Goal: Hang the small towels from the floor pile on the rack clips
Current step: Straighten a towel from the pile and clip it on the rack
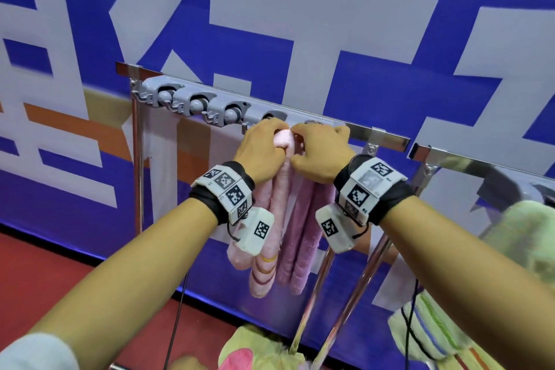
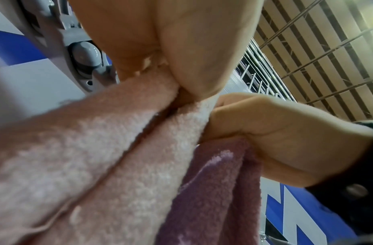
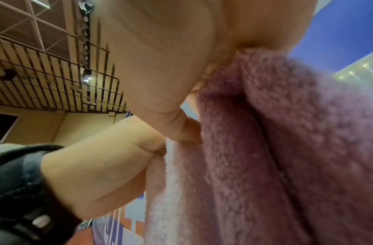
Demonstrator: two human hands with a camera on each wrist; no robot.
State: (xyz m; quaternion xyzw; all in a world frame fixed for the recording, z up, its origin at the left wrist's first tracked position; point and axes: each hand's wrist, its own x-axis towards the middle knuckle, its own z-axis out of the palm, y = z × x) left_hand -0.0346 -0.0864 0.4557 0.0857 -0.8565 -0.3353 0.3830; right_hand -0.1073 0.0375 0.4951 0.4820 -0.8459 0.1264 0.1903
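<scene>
Grey clip strip [image 1: 192, 102] on the rack rail: left clips bare. Left hand [image 1: 261, 150] pinches the pale pink towel [image 1: 277, 189] bunched at the fourth clip. Right hand [image 1: 318, 153] grips the purple towel [image 1: 303, 219] hanging just beside. Green towels [image 1: 261, 348] lie on the near floor.

Banner [image 1: 360, 39] – big white characters, cropped – unreadable.

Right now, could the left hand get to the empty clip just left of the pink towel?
Probably yes. The left hand grips the pink towel, so it must let go first; the empty clip sits close by with nothing in front.
</scene>
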